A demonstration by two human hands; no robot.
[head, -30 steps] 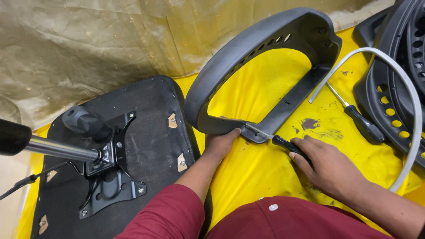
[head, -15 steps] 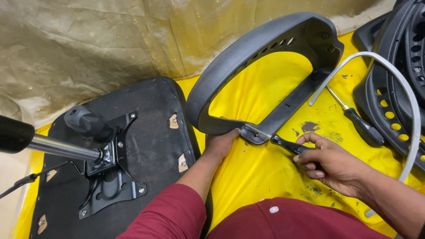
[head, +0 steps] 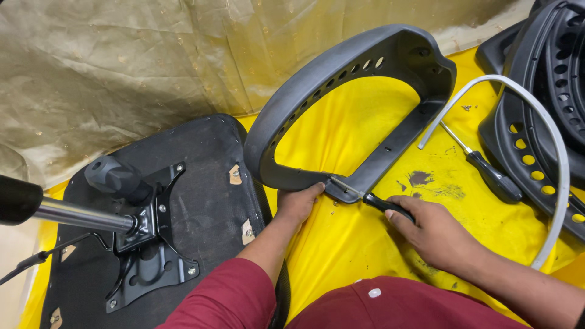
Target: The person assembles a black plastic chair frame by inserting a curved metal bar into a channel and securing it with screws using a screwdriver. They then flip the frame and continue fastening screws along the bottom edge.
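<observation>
My right hand (head: 436, 234) has slid back down the screwdriver (head: 365, 196), fingers closed around its black handle, and its tip now sits at the lower end of the grey chair armrest (head: 341, 79) on the yellow sheet (head: 341, 244), probably on a screw. My left hand (head: 298, 204) pinches that end between thumb and fingers. A second screwdriver (head: 484, 167), a white curved strip (head: 548, 122) and the upturned seat base (head: 201, 183) lie around.

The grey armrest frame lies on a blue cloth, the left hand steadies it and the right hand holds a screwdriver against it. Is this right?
Not quite. The head view shows the cloth is yellow, not blue. The left hand steadies the grey armrest frame, and the right hand holds a screwdriver against it.
</observation>
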